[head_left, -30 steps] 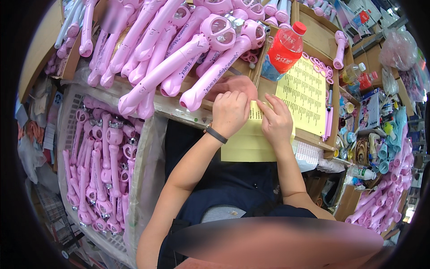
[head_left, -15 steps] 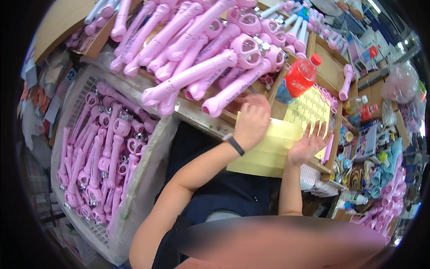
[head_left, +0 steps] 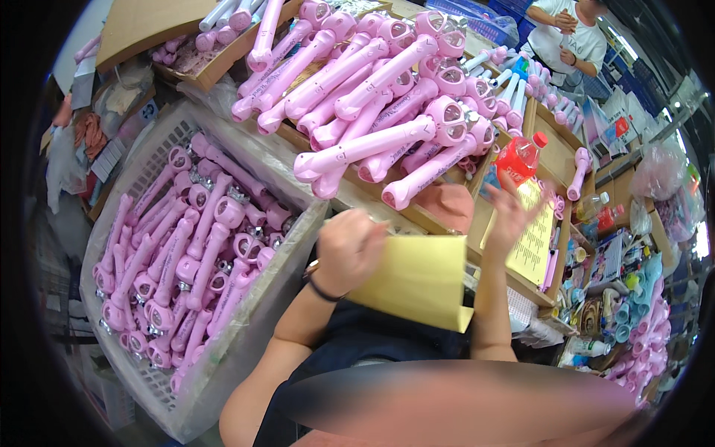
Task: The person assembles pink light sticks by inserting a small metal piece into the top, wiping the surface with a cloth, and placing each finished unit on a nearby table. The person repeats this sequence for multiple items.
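My left hand [head_left: 350, 253] is closed on one edge of a yellow sheet of paper [head_left: 417, 277], which hangs over my lap with its lower right corner curled. My right hand [head_left: 511, 220] is raised to the right of the sheet, apart from it. Its fingers are spread, slightly smeared, and nothing is in them. Behind that hand lies a second yellow sheet [head_left: 533, 237] with printed rows, in a cardboard tray. A red-capped bottle [head_left: 519, 156] stands just beyond, partly covered by the fingers. A salmon-coloured cloth-like piece [head_left: 445, 205] lies beyond the held sheet.
Pink plastic wands [head_left: 372, 97] with round windowed heads are heaped on the bench ahead. More fill a white plastic basket [head_left: 302, 238] at my left. Small bottles and supplies crowd the right, beside a single pink wand [head_left: 579, 173]. A person [head_left: 570, 33] stands at the far right.
My left hand has drawn the yellow sheet left and toward me, off the bench edge. My right hand has come off the sheet and risen. The whole view has shifted.
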The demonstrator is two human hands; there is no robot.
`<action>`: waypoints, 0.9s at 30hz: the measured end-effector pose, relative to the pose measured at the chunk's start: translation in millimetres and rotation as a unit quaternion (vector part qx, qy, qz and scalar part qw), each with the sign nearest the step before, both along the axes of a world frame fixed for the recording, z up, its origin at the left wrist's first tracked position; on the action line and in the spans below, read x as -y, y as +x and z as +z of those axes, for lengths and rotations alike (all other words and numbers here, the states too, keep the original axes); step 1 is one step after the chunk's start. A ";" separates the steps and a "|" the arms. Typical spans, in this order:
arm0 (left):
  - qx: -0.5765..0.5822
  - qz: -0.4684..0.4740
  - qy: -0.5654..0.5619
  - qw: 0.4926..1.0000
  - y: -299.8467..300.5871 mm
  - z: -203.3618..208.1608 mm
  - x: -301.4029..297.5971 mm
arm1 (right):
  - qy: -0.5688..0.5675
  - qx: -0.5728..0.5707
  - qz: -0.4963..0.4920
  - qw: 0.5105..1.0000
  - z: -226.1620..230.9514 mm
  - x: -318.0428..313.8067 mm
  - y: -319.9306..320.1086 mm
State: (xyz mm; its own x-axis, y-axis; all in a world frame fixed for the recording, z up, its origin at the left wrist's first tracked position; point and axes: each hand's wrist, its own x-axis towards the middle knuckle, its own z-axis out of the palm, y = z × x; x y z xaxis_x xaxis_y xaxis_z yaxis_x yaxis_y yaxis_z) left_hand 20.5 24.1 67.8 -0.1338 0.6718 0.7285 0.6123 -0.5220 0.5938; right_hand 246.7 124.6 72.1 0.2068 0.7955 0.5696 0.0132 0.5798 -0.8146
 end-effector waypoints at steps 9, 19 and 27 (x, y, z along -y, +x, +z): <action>0.206 0.020 0.006 0.978 -70.7 -39.6 90.6 | -0.145 0.520 0.019 0.841 17.9 -67.5 -153.2; 0.535 -0.353 0.041 0.766 -117.7 -84.2 67.8 | -0.164 0.199 -0.010 0.966 6.3 -44.0 -125.6; 0.452 -0.628 -0.234 0.588 -91.0 -90.4 4.6 | 0.029 0.311 0.190 0.931 42.8 16.2 -71.4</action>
State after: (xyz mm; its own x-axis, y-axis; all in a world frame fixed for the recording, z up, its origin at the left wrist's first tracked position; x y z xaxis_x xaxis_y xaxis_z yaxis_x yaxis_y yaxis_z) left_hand -70.5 19.5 -22.6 0.4917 0.7529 0.4375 -0.7596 0.1252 0.6382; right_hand 175.4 108.4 114.9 -0.4670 0.7085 0.5291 0.2577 0.6814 -0.6850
